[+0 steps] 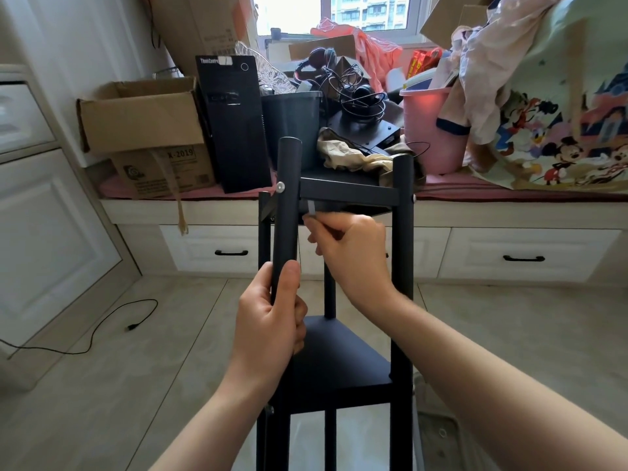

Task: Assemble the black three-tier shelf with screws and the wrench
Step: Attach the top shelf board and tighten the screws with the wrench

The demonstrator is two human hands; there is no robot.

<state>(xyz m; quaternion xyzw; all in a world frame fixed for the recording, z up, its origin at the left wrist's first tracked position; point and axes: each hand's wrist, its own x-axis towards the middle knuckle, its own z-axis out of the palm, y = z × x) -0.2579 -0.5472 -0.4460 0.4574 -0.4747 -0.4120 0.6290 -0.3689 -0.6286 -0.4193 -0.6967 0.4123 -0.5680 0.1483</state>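
Left hand (268, 321) fingers wrapped around black shelf (343, 355) post (286, 205), right hand (350, 253) fingertips pinching silver wrench (311, 208) under top tier, 1 screw (280, 187) above the fingers

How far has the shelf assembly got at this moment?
Done: the middle tier sits between the legs, and the right front leg shows a screw at the top tier. In hand: the left hand grips the front left leg, which carries a silver screw; the right hand holds the wrench beneath that tier. Left: tightening this joint; the lower joints are hidden.
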